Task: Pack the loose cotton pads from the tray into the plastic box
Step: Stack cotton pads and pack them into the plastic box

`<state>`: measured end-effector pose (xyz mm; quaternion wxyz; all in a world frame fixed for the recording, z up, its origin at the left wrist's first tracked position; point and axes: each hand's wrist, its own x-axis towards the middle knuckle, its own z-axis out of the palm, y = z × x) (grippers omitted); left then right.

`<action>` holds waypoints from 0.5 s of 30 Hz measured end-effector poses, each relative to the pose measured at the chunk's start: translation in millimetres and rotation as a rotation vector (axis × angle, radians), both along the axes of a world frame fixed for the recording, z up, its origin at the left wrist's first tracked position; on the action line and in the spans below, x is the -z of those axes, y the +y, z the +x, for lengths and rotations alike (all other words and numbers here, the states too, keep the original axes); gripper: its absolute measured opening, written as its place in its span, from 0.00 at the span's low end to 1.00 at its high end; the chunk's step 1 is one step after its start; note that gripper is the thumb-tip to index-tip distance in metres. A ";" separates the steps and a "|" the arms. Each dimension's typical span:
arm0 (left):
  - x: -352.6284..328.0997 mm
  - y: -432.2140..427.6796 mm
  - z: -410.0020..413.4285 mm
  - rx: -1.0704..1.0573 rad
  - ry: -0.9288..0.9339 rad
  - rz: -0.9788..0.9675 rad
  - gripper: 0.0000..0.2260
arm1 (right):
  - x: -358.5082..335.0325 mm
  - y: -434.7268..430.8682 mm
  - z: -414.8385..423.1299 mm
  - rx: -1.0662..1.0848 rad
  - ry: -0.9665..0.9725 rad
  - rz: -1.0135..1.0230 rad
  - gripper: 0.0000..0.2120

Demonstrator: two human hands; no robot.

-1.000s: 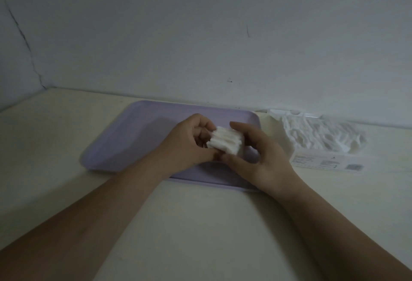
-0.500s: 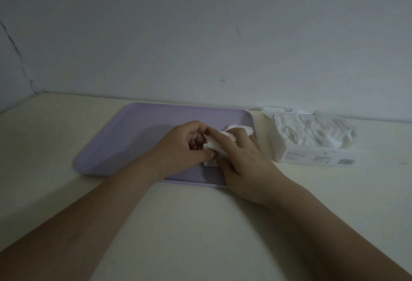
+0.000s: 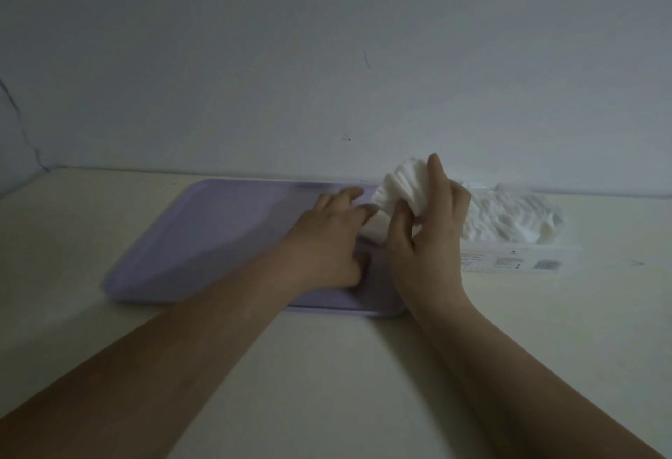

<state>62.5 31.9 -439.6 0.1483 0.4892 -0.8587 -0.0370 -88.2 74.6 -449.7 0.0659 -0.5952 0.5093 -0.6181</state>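
The right hand (image 3: 429, 240) grips a fanned stack of cotton pads (image 3: 403, 185), raised above the tray (image 3: 218, 233) beside the plastic box (image 3: 509, 260). The left hand (image 3: 327, 244) rests over the tray, fingers relaxed.

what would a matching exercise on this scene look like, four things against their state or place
1 right hand
2 left hand
3 tray
4 plastic box

A lilac, flat on the table
B grips a fanned stack of cotton pads
C right of the tray, heaped with white pads
D fingers loose, low over the tray

Pairs: 1-B, 2-D, 3-A, 4-C
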 end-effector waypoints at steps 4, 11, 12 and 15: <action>-3.5 2.0 -13.8 0.133 -0.079 0.100 0.25 | 1.7 0.1 -2.7 -0.008 -0.006 0.021 0.31; 1.1 20.7 35.7 0.129 -0.031 0.107 0.27 | 6.4 -0.8 -2.0 -0.043 0.043 0.140 0.30; -0.2 24.7 41.2 0.100 0.061 0.101 0.26 | 6.4 -0.9 -5.3 -0.050 0.074 0.176 0.30; 1.1 24.7 69.3 -0.031 0.271 0.036 0.22 | 6.9 0.2 2.0 -0.108 0.126 0.292 0.30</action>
